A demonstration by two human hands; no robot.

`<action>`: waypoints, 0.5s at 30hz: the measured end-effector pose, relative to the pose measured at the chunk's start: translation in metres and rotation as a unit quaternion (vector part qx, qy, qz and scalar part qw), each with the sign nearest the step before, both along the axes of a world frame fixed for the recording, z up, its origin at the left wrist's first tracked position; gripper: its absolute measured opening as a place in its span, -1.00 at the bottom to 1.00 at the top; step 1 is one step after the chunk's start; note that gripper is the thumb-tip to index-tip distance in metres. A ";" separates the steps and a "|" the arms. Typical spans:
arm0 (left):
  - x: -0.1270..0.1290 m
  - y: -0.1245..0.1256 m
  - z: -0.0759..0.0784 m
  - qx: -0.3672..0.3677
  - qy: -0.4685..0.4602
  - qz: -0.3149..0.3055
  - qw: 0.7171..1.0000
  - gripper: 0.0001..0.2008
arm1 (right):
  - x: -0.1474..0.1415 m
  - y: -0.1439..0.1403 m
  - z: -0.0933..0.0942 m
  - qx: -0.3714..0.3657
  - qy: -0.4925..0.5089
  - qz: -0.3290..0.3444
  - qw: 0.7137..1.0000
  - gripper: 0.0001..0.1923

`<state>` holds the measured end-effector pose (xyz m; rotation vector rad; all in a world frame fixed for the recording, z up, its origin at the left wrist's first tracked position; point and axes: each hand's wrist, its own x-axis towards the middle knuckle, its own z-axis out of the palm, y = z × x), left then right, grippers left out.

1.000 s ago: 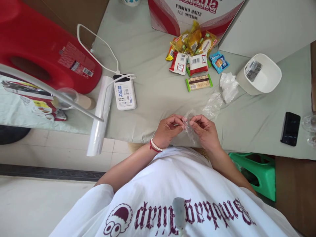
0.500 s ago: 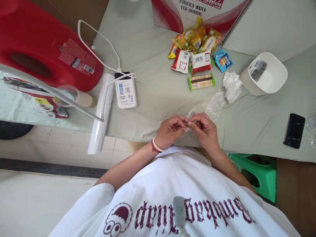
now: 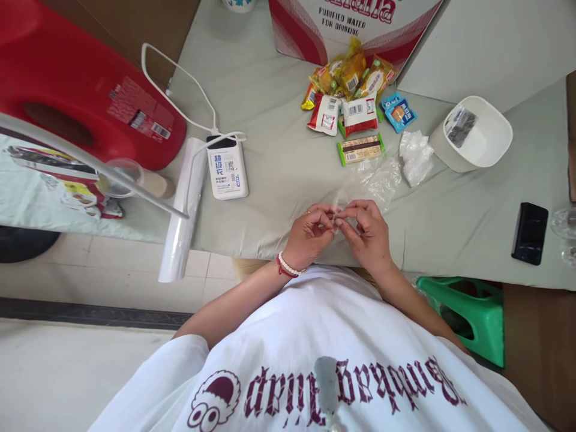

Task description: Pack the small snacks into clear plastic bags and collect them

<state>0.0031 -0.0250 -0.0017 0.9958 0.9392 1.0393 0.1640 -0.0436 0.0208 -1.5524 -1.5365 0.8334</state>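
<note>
Head view shows both hands meeting just above the near edge of the worktop [image 3: 270, 162], which is covered in a pale grey-green cloth. The left hand [image 3: 310, 235] and the right hand [image 3: 366, 234] face each other, fingertips almost touching, and each grip is pinched on the same thin clear plastic bag [image 3: 336, 217], of which only a small crumpled bit shows between the thumbs and forefingers. The bag lies directly between the two hands, equally near to both, so neither has to reach; its long axis cannot be made out because it is bunched up and see-through. Just beyond the right hand, a loose sheet of clear plastic [image 3: 375, 180] rests on the worktop, with a crumpled white bag [image 3: 416, 157] beside it. Farther off lies a heap of wrapped snacks [image 3: 355, 96], with a green bar [image 3: 361, 149] nearest the hands. A white tub [image 3: 477, 139] stands to the right, a black phone [image 3: 530, 233] nearer the right edge, and a white power bank [image 3: 227, 170] with its cable to the left.
</note>
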 end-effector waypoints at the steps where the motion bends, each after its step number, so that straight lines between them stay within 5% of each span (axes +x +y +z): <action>1: 0.001 0.000 -0.001 -0.009 -0.012 0.004 1.000 -0.64 | -0.001 0.001 -0.001 -0.006 0.011 -0.009 1.000 -0.79; 4: 0.000 0.003 -0.009 -0.070 -0.067 0.021 0.995 -0.62 | 0.002 0.006 -0.005 -0.072 0.158 -0.070 0.982 -0.73; 8: -0.004 0.015 -0.016 -0.177 -0.135 0.044 0.974 -0.71 | 0.012 0.010 -0.006 -0.186 0.386 -0.124 0.895 -0.59; 12: 0.002 0.029 0.002 -0.260 -0.203 0.029 0.944 -0.68 | 0.022 0.010 0.001 -0.197 0.499 -0.150 0.831 -0.53; 15: 0.016 0.035 0.021 -0.274 -0.135 0.004 0.952 -0.63 | 0.027 0.007 0.009 -0.175 0.519 -0.160 0.821 -0.58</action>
